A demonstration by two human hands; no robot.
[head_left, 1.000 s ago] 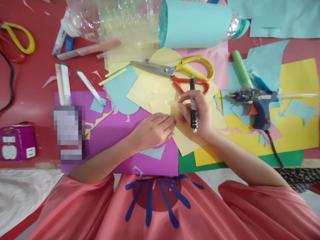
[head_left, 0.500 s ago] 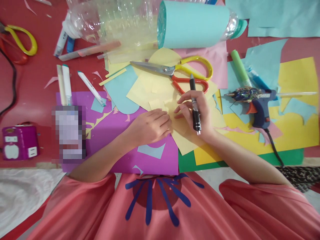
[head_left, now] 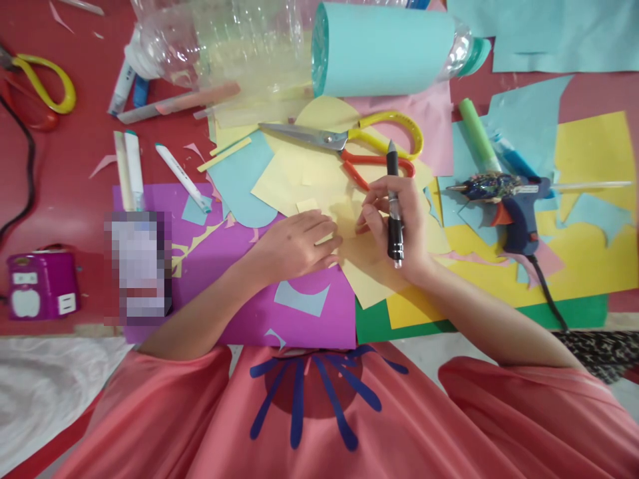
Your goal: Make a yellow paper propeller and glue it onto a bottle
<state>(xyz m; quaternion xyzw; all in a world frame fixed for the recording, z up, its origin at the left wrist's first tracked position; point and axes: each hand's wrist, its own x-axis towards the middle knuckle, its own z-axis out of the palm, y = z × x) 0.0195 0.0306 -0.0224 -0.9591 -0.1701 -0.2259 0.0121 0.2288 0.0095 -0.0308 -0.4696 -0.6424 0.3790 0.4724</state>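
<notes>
nearest: coral shirt (head_left: 399,432) with dark blue streaks fanned over the chest. just past it, at the table's near side, a purple sheet (head_left: 214,256) and, beside it, a green sheet (head_left: 374,324) partly under yellow paper (head_left: 589,266). light blue offcut (head_left: 302,299) on the purple, near the left wrist.

left hand (head_left: 299,246): palm down over the meeting of purple sheet and cream paper (head_left: 344,203). fingers slightly bent, small gaps between some; undersides hidden, cannot tell if they grip anything.

right hand (head_left: 409,223): over the cream paper, just beside the left, not touching it. fingers curled, thumb bent in toward them; black pen (head_left: 395,229) held across the hand, tip pointing away from the body, toward the red scissor handle. cannot tell whether the fingertips pinch anything else.

level with the hands, far left, a pixelated phone-like object (head_left: 142,266); to the right, a blue glue gun (head_left: 522,216), clear of the hand.

beyond: scissors (head_left: 339,140), one handle yellow, one red, lying on the cream paper. farthest: a clear bottle (head_left: 170,50) and a bottle wrapped in light blue paper (head_left: 387,50), both on their sides.
</notes>
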